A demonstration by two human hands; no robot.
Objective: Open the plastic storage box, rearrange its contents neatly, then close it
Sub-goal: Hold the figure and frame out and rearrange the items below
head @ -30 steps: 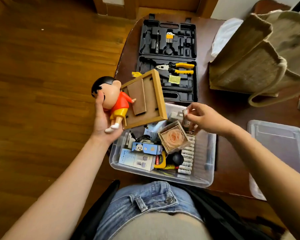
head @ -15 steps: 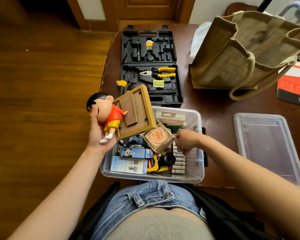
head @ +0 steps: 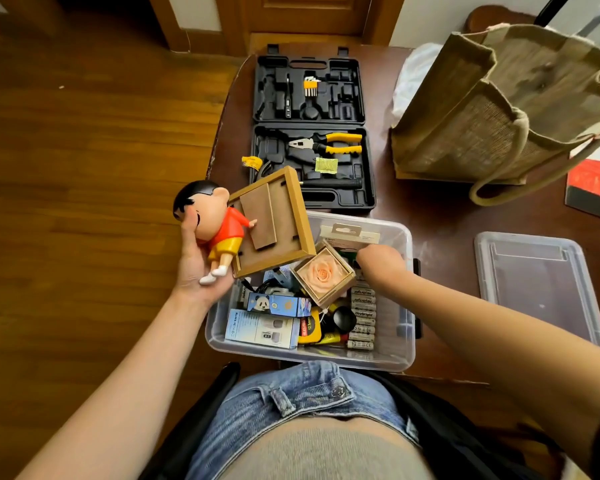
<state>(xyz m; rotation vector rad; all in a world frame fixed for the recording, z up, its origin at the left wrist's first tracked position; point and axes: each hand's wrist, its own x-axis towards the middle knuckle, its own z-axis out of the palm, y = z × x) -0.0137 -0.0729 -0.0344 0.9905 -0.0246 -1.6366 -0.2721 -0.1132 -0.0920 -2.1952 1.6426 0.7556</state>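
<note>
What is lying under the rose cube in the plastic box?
The rose cube rests tilted on a panda carton, a yellow tape measure, a black round object and the row of batteries. Whatever lies directly beneath it is covered.

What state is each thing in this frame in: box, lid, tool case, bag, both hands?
Plastic storage box: open, crowded with contents.
Lid: off, flat on the table right of the box.
Tool case: open, pliers seated inside.
Jute bag: upright, mouth open.
Left hand: holds the toy figure and wooden frame above the box.
Right hand: reaches into the box; fingers hidden.
</note>
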